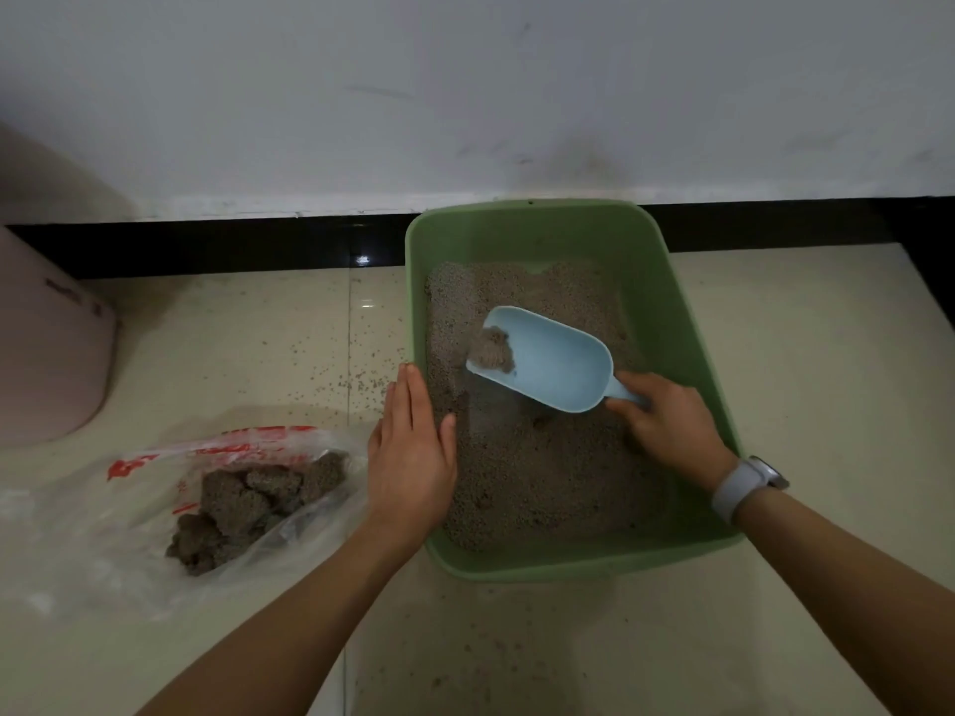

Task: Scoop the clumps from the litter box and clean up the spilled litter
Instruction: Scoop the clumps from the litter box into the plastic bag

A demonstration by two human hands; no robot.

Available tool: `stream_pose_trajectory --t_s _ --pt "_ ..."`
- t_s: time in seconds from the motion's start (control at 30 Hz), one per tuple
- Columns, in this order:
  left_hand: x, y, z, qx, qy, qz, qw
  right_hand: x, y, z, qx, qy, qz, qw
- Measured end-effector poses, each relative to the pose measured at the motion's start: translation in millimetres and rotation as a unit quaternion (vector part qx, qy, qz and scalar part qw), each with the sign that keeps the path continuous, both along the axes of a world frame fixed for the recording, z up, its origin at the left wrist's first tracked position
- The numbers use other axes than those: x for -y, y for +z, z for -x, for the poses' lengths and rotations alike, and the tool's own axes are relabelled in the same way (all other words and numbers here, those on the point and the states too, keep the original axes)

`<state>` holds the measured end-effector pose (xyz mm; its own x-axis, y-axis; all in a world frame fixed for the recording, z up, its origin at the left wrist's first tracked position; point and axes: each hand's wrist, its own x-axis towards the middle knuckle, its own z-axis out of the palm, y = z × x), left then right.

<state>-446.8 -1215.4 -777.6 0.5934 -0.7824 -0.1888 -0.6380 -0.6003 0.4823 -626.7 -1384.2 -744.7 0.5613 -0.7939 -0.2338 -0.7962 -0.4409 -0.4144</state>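
One green litter box (666, 312) sits on the pale tiled floor (806, 385) with its far end against the black skirting below the white wall, and it serves as the landmark for everything else. Grey-brown litter (542, 472) covers its bottom. Far to the left of the box stands a pink bin (51, 354). Nearer, just left of the box's near corner, lies a clear plastic bag (103, 524) with red print, holding several dark clumps (243, 503). Inside the box, above the litter, a light blue scoop (553, 364) tilts with its mouth toward the box's left wall, and a small clump (495, 348) rests at its front lip. The right hand (672, 431), inside the box near its right wall, has its fingers curled around the scoop's handle; a white watch (744, 485) is on that wrist. The left hand (411, 452) lies flat over the box's left rim, fingers straight and together, grasping nothing. Spilled litter grains (356, 379) dot the floor just left of the box.
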Motion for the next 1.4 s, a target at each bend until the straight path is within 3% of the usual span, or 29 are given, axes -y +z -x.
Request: stream_pose_trajectory --t_s 0.2,0.47,0.73,0.9,1.03,1.13,1.4 --pt "-1 0 -1 -0.002 0.001 0.005 1.0 -5 -12 -2 0.089 -0.027 0.014 0.996" --pt "-1 0 -1 -0.006 0.004 0.012 1.0 -6 -18 -5 0.107 -0.01 0.001 0.994" --pt "-2 -3 -3 -0.024 0.007 0.039 0.999 33 16 11 0.019 0.139 0.06 0.988" --pt "-4 -5 -3 -0.036 0.012 0.07 0.997 46 31 14 -0.126 0.278 0.073 0.95" --pt "-4 -4 -3 -0.03 0.01 0.079 0.996 37 24 12 -0.178 0.348 0.091 0.916" --pt "-4 -5 -3 -0.031 0.011 0.078 0.996 31 18 8 -0.207 0.366 0.104 0.901" --pt "-4 -5 -3 -0.022 0.011 0.076 0.997 19 -4 2 -0.17 0.35 0.046 0.92"
